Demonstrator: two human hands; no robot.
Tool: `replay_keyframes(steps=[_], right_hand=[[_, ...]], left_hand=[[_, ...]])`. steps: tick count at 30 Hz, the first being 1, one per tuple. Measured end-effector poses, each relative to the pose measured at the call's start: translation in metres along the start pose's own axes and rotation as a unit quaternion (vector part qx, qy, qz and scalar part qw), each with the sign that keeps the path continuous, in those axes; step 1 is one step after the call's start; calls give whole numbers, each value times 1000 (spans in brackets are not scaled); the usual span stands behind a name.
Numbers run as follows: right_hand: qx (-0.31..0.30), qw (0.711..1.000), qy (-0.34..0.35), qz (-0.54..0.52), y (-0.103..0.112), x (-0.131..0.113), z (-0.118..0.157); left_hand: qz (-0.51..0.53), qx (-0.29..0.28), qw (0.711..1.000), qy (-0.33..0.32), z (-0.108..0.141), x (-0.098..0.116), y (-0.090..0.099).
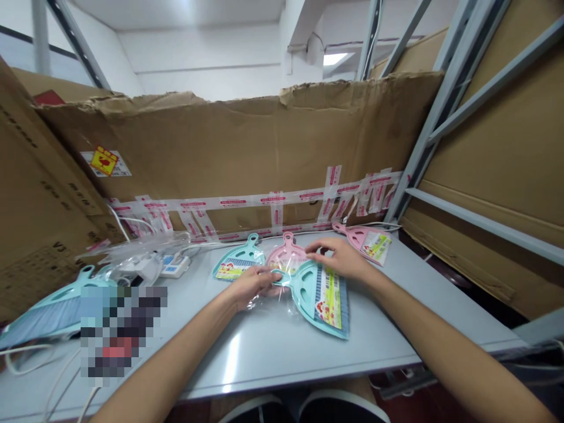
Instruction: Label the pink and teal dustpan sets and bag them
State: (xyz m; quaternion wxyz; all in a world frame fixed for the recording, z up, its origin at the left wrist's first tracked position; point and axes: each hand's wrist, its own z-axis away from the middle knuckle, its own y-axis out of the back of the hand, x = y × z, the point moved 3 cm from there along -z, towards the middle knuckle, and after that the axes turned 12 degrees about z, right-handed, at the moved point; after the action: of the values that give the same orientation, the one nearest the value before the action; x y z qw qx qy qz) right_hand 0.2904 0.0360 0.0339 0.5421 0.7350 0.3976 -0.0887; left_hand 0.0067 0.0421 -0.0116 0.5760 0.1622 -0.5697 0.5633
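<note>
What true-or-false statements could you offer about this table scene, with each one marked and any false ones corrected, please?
1. The left hand touches the clear plastic wrap on a teal plastic dustpan. True.
2. The right hand is lifting a dustpan high above the table. False: it is low over a pink plastic dustpan lying on the light grey table.
3. A second pink plastic dustpan lies at the far right of the table. True.
4. The brown cardboard sheet behind the table is taped with blue tape. False: its tape is red-and-white.
</note>
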Motion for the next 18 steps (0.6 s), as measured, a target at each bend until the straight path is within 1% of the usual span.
replay_keyframes(steps=[3,4,6,7,9,11,13,16,18], right_hand=[[126,989,-68,-33,10,17,-3],[151,983,-93,-54,12,24,-3],[161,972,-139,-102,11,37,-4],[149,967,-160,-131,10,42,-5],[102,956,-195,-192,4,49,-4],[47,940,-221,-257,-3,51,-3],[7,920,-235,-314,-8,50,-1],[-14,897,-242,-369,-10,46,1],[-20,887,-247,-391,-10,45,1]], left_hand=[[20,15,1000,-9,0,6,4],[34,23,999,-20,-1,8,5],[63,41,996,-42,-2,11,9],[79,52,994,-53,-3,12,11],[110,73,989,-73,-5,13,14],[131,85,984,-88,-6,14,16],[139,93,981,-95,-6,14,17],[143,100,980,-97,-4,16,16],[130,85,984,-91,-2,18,14]])
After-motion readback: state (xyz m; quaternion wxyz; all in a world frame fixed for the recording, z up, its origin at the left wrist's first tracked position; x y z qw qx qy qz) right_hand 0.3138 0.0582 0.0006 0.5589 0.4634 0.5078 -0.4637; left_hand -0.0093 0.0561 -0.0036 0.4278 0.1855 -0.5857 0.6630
